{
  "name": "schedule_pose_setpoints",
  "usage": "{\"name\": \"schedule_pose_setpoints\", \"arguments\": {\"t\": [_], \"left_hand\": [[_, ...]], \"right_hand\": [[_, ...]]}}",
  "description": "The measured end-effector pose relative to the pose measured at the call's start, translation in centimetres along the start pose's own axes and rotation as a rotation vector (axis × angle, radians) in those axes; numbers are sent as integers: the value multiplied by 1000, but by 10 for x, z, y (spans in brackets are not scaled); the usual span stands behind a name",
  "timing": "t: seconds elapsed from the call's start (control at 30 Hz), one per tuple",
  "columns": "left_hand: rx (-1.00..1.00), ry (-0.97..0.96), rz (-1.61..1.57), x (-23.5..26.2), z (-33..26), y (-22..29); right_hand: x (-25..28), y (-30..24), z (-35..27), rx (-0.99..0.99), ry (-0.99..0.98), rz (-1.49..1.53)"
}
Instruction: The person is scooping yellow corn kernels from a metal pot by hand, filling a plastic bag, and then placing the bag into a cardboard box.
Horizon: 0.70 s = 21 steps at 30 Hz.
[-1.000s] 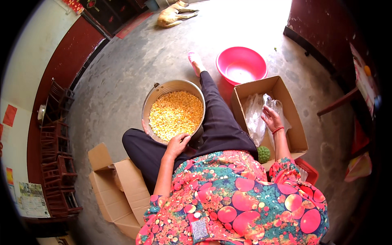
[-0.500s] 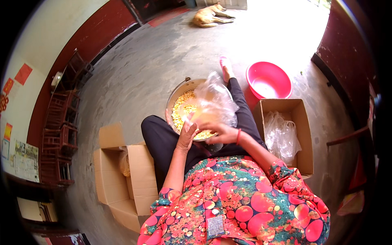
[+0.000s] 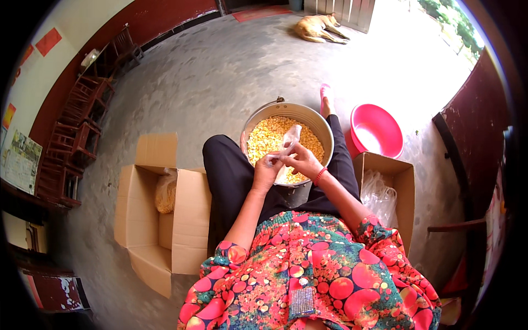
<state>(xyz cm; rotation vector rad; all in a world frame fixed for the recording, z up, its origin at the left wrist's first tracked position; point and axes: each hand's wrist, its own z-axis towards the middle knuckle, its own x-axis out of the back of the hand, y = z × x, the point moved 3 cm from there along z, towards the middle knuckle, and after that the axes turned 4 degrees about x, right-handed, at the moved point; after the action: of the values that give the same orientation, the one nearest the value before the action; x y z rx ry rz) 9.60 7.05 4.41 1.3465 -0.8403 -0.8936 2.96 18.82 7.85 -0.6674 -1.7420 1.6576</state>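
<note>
A clear plastic bag (image 3: 292,135) is bunched between my two hands, over a metal bucket (image 3: 321,124) of yellow corn kernels (image 3: 270,132). My left hand (image 3: 266,172) pinches one side of the bag at the bucket's near rim. Close against it, my right hand (image 3: 304,163), with a red band at the wrist, pinches the bag with bent fingers. The bucket stands between my legs, its handle folded to the far rim.
At my left, an open cardboard box (image 3: 144,214) holds a bag of corn (image 3: 165,193). On the right, another box (image 3: 405,190) contains clear plastic bags (image 3: 377,199). A pink basin (image 3: 379,132) stands beyond it. A dog (image 3: 319,27) lies far ahead; wooden chairs (image 3: 82,140) line the left wall.
The plastic bag was spread wide and blurred over the bucket's right side; now it is gathered into a narrow bunch. My hands have come together on it. The whole view has shifted.
</note>
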Motion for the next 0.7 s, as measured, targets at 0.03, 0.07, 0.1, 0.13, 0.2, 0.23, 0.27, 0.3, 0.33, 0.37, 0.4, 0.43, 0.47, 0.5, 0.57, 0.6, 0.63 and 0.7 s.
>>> {"name": "schedule_pose_setpoints", "arguments": {"t": [0.03, 0.07, 0.1, 0.13, 0.2, 0.23, 0.27, 0.3, 0.33, 0.37, 0.4, 0.43, 0.47, 0.5, 0.57, 0.6, 0.63, 0.7], "left_hand": [[28, -91, -147, -5, 0, -7], [3, -125, -62, -6, 2, -15], [92, -137, -28, -6, 1, -12], [182, -151, 6, -5, 0, -9], [203, -75, -230, 0, -1, -9], [180, -34, -311, 6, 0, -11], [177, 3, -361, 13, 6, -25], [251, 78, -492, 16, 7, -25], [325, 153, -623, 18, 6, -25], [392, 204, -706, 20, 6, -21], [363, 160, -787, 22, 6, -15], [333, 115, -868, 24, 6, -9], [304, 71, -945, 25, 5, -2], [310, 128, -897, 26, 3, 9], [249, 73, -848, 26, 5, 11], [218, 44, -823, 25, 5, 12], [267, -50, -754, 23, 7, 7], [358, -229, -611, 27, 10, -14]], "right_hand": [[-2, 4, 2, -4, 46, 11], [-4, 9, 5, -6, 91, 23], [0, 20, 7, -33, 144, 61], [6, 29, 5, -68, 187, 156], [16, 38, -1, -126, 262, 323], [22, 41, -4, -146, 280, 393], [30, 52, -7, -160, 314, 456], [36, 57, -10, -162, 349, 512], [42, 61, -14, -164, 384, 569], [47, 65, -17, -176, 398, 605], [52, 68, -19, -199, 430, 623], [58, 71, -20, -187, 459, 646], [61, 72, -20, -177, 489, 671], [66, 73, -20, -163, 512, 696], [75, 76, -20, -129, 554, 750], [80, 78, -20, -92, 547, 788], [84, 80, -20, -74, 533, 816], [82, 75, -23, -92, 530, 847]]}}
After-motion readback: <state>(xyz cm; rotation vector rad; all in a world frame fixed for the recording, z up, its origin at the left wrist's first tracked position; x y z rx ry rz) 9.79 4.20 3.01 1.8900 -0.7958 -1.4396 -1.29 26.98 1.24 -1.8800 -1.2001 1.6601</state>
